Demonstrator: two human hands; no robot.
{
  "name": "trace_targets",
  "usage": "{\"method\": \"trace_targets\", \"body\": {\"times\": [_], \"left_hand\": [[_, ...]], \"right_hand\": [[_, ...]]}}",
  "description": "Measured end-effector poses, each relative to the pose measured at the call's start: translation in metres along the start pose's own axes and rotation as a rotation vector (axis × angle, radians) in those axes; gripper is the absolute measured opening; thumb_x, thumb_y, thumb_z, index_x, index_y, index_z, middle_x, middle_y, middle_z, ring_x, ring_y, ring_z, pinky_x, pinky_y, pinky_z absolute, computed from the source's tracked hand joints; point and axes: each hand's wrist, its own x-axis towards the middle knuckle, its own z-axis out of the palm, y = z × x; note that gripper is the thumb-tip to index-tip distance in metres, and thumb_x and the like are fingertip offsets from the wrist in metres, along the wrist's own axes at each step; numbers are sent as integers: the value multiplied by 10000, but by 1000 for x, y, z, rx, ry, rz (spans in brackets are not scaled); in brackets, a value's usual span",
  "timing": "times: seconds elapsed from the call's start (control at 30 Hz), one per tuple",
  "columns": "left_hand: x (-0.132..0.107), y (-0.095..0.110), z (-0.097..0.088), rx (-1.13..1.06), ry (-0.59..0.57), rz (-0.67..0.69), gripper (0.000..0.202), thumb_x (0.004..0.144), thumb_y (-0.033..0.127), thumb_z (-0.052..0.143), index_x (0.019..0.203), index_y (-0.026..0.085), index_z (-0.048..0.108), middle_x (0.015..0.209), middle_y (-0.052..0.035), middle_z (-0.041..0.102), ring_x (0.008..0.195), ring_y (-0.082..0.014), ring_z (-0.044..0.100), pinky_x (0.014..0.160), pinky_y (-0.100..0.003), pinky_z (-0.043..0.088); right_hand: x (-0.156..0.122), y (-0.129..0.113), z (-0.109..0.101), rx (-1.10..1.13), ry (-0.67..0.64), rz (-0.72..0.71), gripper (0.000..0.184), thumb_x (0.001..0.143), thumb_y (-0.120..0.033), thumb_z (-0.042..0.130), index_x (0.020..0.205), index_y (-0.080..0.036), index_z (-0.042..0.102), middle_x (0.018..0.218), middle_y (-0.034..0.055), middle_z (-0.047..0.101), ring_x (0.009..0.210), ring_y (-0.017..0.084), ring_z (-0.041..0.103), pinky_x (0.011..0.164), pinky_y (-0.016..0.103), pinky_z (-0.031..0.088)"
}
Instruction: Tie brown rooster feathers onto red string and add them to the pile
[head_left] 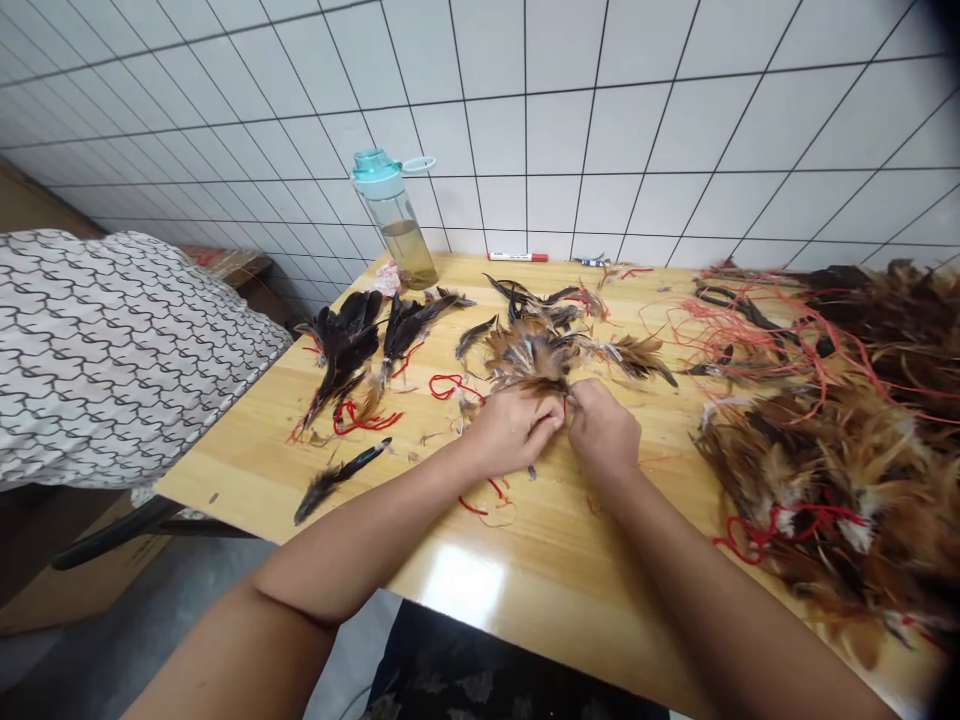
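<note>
The left hand point(514, 432) and right hand point(604, 430) meet near the middle of the table, both clenched, fingers pinched together on the base of a brown feather bunch point(536, 355) that fans out just beyond them. The table point(247, 470) is glossy yellow wood, its far edge against a white tiled wall point(600, 130) with dark grout lines. On the right lies a big heap of brown feathers point(825, 470) tangled with red string point(757, 335). On the left lie black feathers point(341, 345), with a lone dark feather point(334, 480) nearer the edge. At the far edge stand a clear bottle point(394, 220) with a teal lid and a marker point(517, 257). Beyond the table's left side hangs a patterned cloth point(112, 350), above a grey floor point(150, 620) and a cardboard box point(67, 590).
</note>
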Motion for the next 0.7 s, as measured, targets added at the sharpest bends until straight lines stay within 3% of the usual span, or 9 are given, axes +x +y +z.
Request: {"method": "trace_targets", "body": {"times": [0.1,0.2,0.37,0.5,0.6,0.7], "left_hand": [[-1,6,-1,235,61,116,203,901,152,420,770,150,575,757,-69,604,749,-181,509,696,-312,393],[1,2,-8,377,98,219,207,894,118,419,771,146,582,742,-66,592,752,-190,482,680,-327,357],[7,-18,-22,210,41,226,242,916,141,411,778,160,610,746,-54,614,756,-176,500,712,-313,378],[7,-39,-26,-122,-39,150,214,913,210,469,775,156,623,775,-47,657,773,-152,568,769,-284,425],[4,-53,-21,-305,-57,57,235,900,297,528,753,150,637,760,-43,667,747,-140,596,743,-259,439],[2,-61,-11,-383,-28,30,218,858,319,574,775,138,663,779,-54,677,711,-144,607,689,-252,451]], "right_hand": [[-3,-6,-7,-258,-35,-96,239,899,-158,389,884,-218,619,899,60,640,706,164,545,555,291,249],[-3,-8,-9,-357,-85,-205,268,921,-152,368,903,-210,630,880,71,646,738,178,567,565,303,250],[-4,-9,-9,-338,-242,-388,317,936,-157,340,997,-205,648,949,93,666,752,183,583,575,302,275],[-5,-6,0,-87,-305,-462,289,898,-147,377,987,-222,641,980,72,674,790,188,585,584,286,311],[-3,-4,10,282,-264,-469,204,862,-162,411,780,-201,593,814,59,633,748,179,548,629,278,357],[-3,-3,18,744,-215,-318,276,900,-315,431,652,-212,497,623,8,499,607,149,460,588,270,350]]}}
